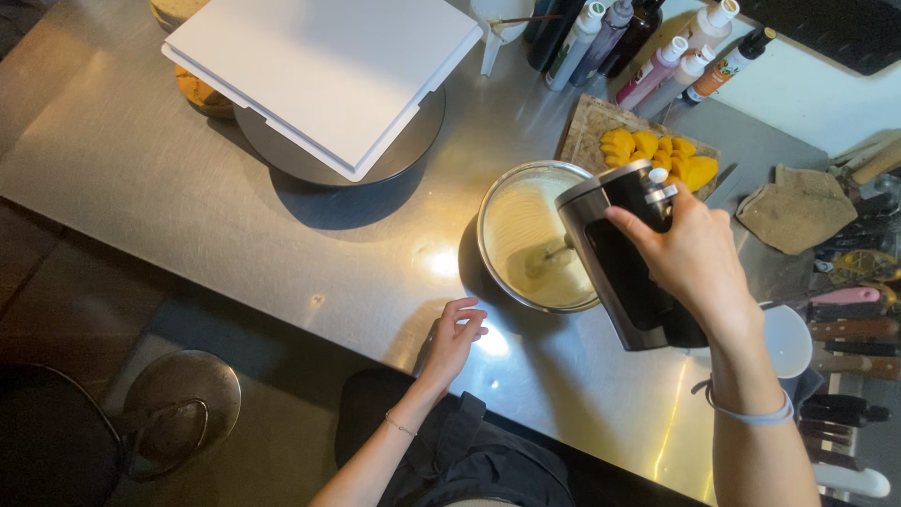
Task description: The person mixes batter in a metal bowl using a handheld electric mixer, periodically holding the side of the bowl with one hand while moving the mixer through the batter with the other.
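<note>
My right hand [696, 258] grips a black hand mixer [621, 258] by its handle. The mixer's beaters dip into pale cream inside a metal mixing bowl [497, 202] on the steel counter [188, 188]. My left hand [453, 338] rests on the counter's near edge, just left of and below the bowl, fingers loosely curled and holding nothing.
Behind the bowl, a wooden board [591, 127] carries yellow fruit slices [657, 155]. A white box [324, 66] sits on a dark turntable [366, 169] at the back left. Several sauce bottles [648, 47] line the back. Knives [849, 329] and a cloth [798, 207] lie at right. A stool [178, 408] stands below.
</note>
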